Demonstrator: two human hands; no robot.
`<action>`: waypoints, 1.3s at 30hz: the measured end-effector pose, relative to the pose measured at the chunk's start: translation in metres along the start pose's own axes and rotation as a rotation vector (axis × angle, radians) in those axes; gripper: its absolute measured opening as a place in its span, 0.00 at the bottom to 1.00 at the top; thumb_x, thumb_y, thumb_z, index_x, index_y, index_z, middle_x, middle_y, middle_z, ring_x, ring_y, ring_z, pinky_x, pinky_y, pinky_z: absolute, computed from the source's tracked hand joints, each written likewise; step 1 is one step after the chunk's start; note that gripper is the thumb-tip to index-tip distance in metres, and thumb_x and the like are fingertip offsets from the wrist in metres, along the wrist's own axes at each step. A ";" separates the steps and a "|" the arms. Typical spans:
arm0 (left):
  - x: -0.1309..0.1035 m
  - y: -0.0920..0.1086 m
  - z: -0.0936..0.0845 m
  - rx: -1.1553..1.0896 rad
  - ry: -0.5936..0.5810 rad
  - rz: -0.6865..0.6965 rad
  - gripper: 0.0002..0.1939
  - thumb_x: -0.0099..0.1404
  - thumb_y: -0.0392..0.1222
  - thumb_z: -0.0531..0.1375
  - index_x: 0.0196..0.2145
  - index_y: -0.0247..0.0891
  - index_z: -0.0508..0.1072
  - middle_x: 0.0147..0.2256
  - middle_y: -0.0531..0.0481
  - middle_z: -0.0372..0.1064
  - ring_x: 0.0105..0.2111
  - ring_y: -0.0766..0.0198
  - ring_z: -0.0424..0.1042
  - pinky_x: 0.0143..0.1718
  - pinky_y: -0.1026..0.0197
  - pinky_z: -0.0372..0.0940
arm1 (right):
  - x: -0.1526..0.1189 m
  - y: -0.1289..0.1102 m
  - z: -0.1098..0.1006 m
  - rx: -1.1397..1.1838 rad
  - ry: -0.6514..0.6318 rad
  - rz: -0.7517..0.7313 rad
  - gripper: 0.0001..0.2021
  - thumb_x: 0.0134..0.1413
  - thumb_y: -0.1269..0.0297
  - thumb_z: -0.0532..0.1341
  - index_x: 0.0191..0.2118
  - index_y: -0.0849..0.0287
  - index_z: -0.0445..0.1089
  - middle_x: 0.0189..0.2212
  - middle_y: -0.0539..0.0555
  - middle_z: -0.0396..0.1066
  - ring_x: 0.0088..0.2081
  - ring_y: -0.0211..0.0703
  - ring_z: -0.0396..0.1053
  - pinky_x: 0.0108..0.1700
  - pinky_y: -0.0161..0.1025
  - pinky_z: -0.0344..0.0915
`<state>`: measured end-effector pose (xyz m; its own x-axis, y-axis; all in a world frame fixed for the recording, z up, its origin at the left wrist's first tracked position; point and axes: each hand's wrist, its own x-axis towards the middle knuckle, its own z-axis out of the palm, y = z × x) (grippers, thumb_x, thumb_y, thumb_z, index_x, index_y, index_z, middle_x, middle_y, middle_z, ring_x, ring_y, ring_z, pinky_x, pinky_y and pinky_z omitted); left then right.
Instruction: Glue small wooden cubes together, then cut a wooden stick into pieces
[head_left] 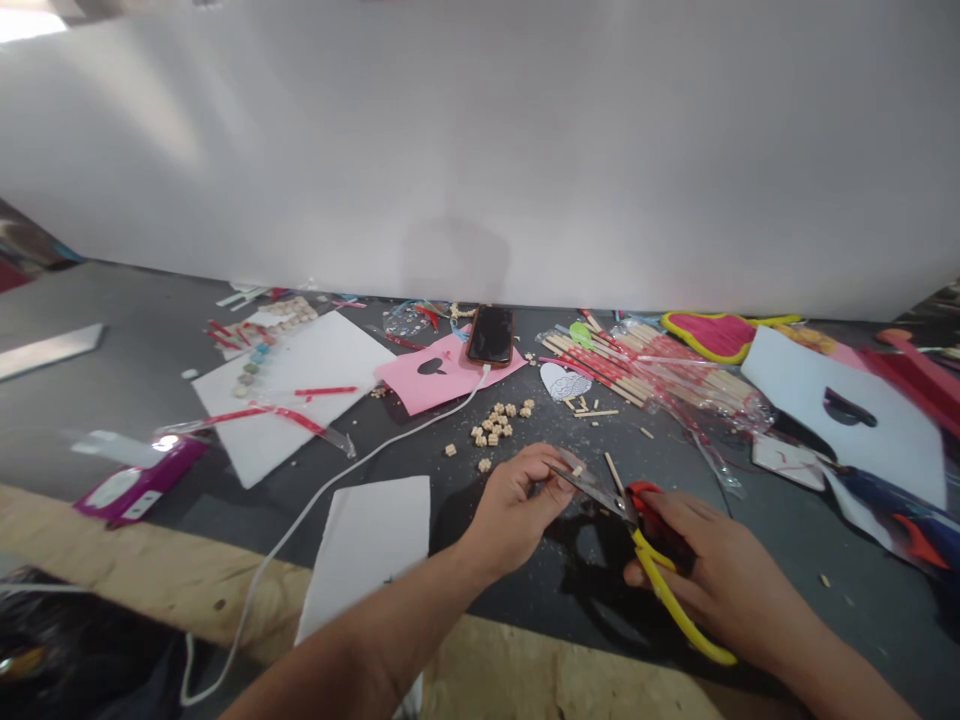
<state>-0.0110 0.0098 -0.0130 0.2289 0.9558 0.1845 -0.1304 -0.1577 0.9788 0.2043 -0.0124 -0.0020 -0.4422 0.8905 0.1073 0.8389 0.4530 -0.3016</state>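
My right hand (720, 565) is closed around scissors (660, 590) with one yellow and one red handle. Their blades point left, toward the fingertips of my left hand (517, 500). Thumb and fingers of that hand are pinched together at the blade tips, where a small pale wooden piece (578, 470) shows; part of it may be hidden. A short wooden stick (614, 472) stands out beside the scissors' pivot. Just beyond my left hand, several small wooden clusters (499, 425) lie on the dark table (517, 610).
Behind are a phone (491, 335) on pink paper (409, 385), its white cable (360, 465) running left, and packs of wooden sticks (645, 360). White boards (367, 530), a purple box (139, 490) and a blue glue gun (892, 500) lie around. A pale wall (480, 150) closes the back.
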 end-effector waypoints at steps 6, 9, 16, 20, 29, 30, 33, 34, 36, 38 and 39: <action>-0.001 -0.001 0.000 0.040 0.003 0.014 0.11 0.61 0.41 0.57 0.26 0.33 0.73 0.36 0.42 0.69 0.40 0.59 0.69 0.43 0.58 0.62 | 0.000 0.000 -0.002 -0.025 0.061 -0.078 0.23 0.47 0.44 0.58 0.41 0.59 0.67 0.30 0.56 0.72 0.31 0.45 0.71 0.32 0.38 0.67; -0.002 -0.002 0.001 0.064 0.022 0.013 0.11 0.61 0.42 0.57 0.26 0.33 0.72 0.35 0.41 0.69 0.39 0.58 0.68 0.43 0.58 0.62 | -0.001 0.000 -0.004 -0.059 0.097 -0.104 0.22 0.47 0.44 0.57 0.39 0.59 0.67 0.29 0.56 0.72 0.31 0.44 0.71 0.31 0.37 0.67; -0.004 -0.004 0.002 0.110 0.097 -0.027 0.08 0.58 0.43 0.59 0.30 0.35 0.72 0.35 0.45 0.70 0.39 0.60 0.68 0.41 0.61 0.61 | -0.002 -0.004 -0.004 -0.079 0.109 -0.087 0.22 0.50 0.44 0.55 0.37 0.58 0.68 0.29 0.57 0.73 0.30 0.45 0.71 0.31 0.38 0.67; -0.004 -0.002 0.001 0.165 0.120 -0.089 0.06 0.56 0.39 0.60 0.33 0.36 0.72 0.33 0.48 0.71 0.35 0.62 0.68 0.38 0.64 0.61 | -0.003 -0.004 -0.003 -0.093 0.116 -0.072 0.22 0.49 0.44 0.56 0.37 0.59 0.68 0.29 0.56 0.73 0.30 0.44 0.71 0.31 0.38 0.67; -0.003 0.002 0.002 0.140 0.147 -0.123 0.04 0.56 0.37 0.60 0.30 0.35 0.73 0.31 0.48 0.72 0.34 0.63 0.68 0.36 0.64 0.60 | -0.004 -0.002 -0.001 -0.138 0.142 -0.074 0.23 0.49 0.43 0.55 0.39 0.59 0.68 0.31 0.57 0.73 0.32 0.46 0.72 0.33 0.39 0.67; -0.003 0.001 0.002 0.122 0.145 -0.139 0.04 0.56 0.37 0.60 0.30 0.35 0.73 0.31 0.48 0.72 0.33 0.63 0.68 0.35 0.65 0.60 | -0.004 -0.001 0.000 -0.147 0.144 -0.077 0.23 0.49 0.43 0.55 0.39 0.59 0.68 0.31 0.57 0.73 0.32 0.46 0.72 0.33 0.39 0.67; -0.002 -0.001 0.001 0.072 0.133 -0.150 0.03 0.55 0.37 0.60 0.29 0.34 0.73 0.29 0.49 0.72 0.31 0.64 0.67 0.33 0.65 0.59 | -0.004 -0.001 0.000 -0.156 0.141 -0.084 0.23 0.48 0.43 0.56 0.39 0.59 0.68 0.30 0.57 0.74 0.32 0.46 0.72 0.33 0.39 0.67; -0.002 -0.002 0.000 0.061 0.129 -0.151 0.03 0.55 0.36 0.60 0.28 0.34 0.73 0.28 0.49 0.72 0.31 0.64 0.67 0.33 0.66 0.59 | -0.004 0.000 0.001 -0.157 0.143 -0.086 0.23 0.48 0.43 0.56 0.39 0.58 0.68 0.30 0.56 0.74 0.32 0.45 0.72 0.33 0.39 0.67; -0.002 -0.004 -0.001 0.041 0.118 -0.158 0.03 0.55 0.36 0.60 0.28 0.34 0.74 0.27 0.50 0.71 0.29 0.65 0.66 0.32 0.66 0.58 | -0.004 0.000 0.001 -0.165 0.149 -0.093 0.23 0.48 0.43 0.56 0.38 0.58 0.69 0.30 0.56 0.74 0.32 0.45 0.72 0.33 0.39 0.67; -0.003 -0.005 -0.002 0.019 0.107 -0.168 0.03 0.54 0.36 0.61 0.28 0.34 0.74 0.26 0.51 0.69 0.28 0.67 0.64 0.30 0.66 0.57 | -0.004 0.000 0.001 -0.177 0.156 -0.101 0.23 0.48 0.43 0.56 0.38 0.59 0.68 0.30 0.56 0.73 0.31 0.45 0.72 0.32 0.38 0.67; -0.002 -0.004 -0.003 0.003 0.101 -0.175 0.03 0.54 0.36 0.61 0.27 0.34 0.74 0.25 0.51 0.68 0.27 0.67 0.64 0.30 0.67 0.56 | -0.004 0.000 0.001 -0.181 0.160 -0.106 0.23 0.48 0.43 0.56 0.38 0.59 0.68 0.29 0.56 0.73 0.31 0.45 0.72 0.32 0.38 0.67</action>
<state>-0.0137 0.0087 -0.0174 0.1496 0.9887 0.0019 -0.0947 0.0124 0.9954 0.2058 -0.0163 -0.0034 -0.4868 0.8268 0.2820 0.8401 0.5315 -0.1081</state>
